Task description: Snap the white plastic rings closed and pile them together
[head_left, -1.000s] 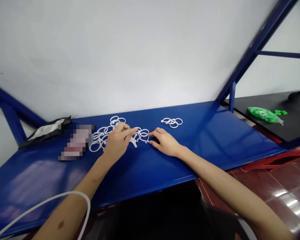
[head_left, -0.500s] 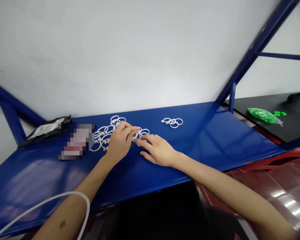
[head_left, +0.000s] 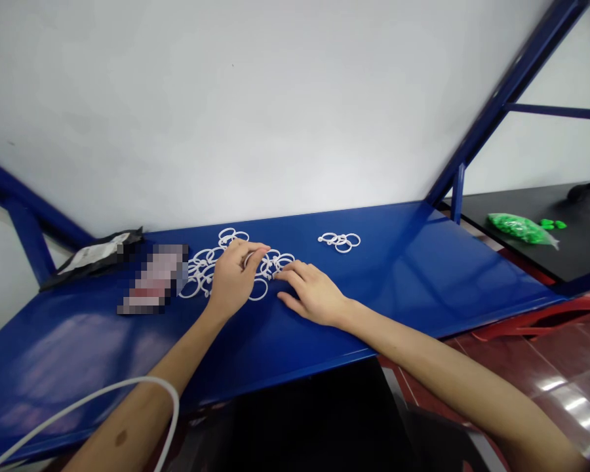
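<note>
White plastic rings (head_left: 190, 287) with small knobs lie in an overlapping cluster on the blue table (head_left: 373, 288). Over the middle of this cluster is my left hand (head_left: 235, 272), its thumb and index fingertips pressed together. Whatever sits between those fingertips is too small to make out, and the hand hides some rings. One white ring (head_left: 258, 290) lies just beside the left hand's near right side. My right hand (head_left: 314, 295) rests palm down with fingers apart, its fingertips at the right edge of the cluster, by a ring (head_left: 286, 261).
A separate small group of white rings (head_left: 343, 242) lies farther right. On the left are a black package (head_left: 96, 259) and a pixelated flat item (head_left: 155, 278). A white cable (head_left: 128, 380) crosses my left forearm. A bag of green pieces (head_left: 518, 228) sits on a black table (head_left: 565, 259).
My hands have drawn apart slightly, the left lifting its pinched fingers off the rings. A ring now shows on the table between them. My right fingers have shifted a little right.
</note>
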`<control>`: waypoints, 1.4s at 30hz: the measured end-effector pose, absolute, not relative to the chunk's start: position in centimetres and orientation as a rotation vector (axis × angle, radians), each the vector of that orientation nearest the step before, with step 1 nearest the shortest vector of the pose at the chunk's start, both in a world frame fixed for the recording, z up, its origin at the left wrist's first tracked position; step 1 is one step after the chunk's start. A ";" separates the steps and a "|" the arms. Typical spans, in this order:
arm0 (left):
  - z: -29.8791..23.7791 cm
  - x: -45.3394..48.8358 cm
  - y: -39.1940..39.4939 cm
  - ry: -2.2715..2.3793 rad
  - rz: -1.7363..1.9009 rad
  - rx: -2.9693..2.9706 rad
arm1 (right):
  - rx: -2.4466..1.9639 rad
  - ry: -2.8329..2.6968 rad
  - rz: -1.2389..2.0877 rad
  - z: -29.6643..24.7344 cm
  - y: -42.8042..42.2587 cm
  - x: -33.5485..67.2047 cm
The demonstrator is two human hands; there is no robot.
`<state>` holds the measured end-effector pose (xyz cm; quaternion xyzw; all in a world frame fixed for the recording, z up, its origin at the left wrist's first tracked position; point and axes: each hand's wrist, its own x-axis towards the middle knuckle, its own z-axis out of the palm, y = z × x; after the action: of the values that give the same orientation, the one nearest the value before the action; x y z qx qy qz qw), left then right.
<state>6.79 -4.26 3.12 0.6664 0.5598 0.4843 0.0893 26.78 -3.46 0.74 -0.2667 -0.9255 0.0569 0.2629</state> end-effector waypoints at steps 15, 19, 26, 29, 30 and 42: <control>2.4 8.6 -5.0 1.475 1.315 1.799 | -0.700 -2.174 0.239 0.6 -2.5 27.4; 2.0 8.4 -4.8 1.515 1.391 2.293 | -0.720 -2.075 0.341 0.8 -2.0 27.9; 1.5 8.5 -5.0 1.368 1.282 2.310 | -0.643 -2.062 0.436 0.9 -2.0 28.2; 1.8 8.5 -5.0 1.381 1.262 1.974 | -0.678 -2.035 0.470 1.0 -2.2 28.1; 1.9 8.5 -5.0 1.364 1.265 1.860 | -0.693 -2.022 0.490 1.0 -2.2 28.1; 1.5 8.7 -5.2 1.343 1.209 1.848 | -0.785 -2.052 0.727 1.1 -2.2 28.0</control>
<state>8.68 -5.21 1.50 0.6874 0.4995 0.4498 0.2751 28.04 -2.23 1.11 -0.3107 -0.8119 0.2878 0.4018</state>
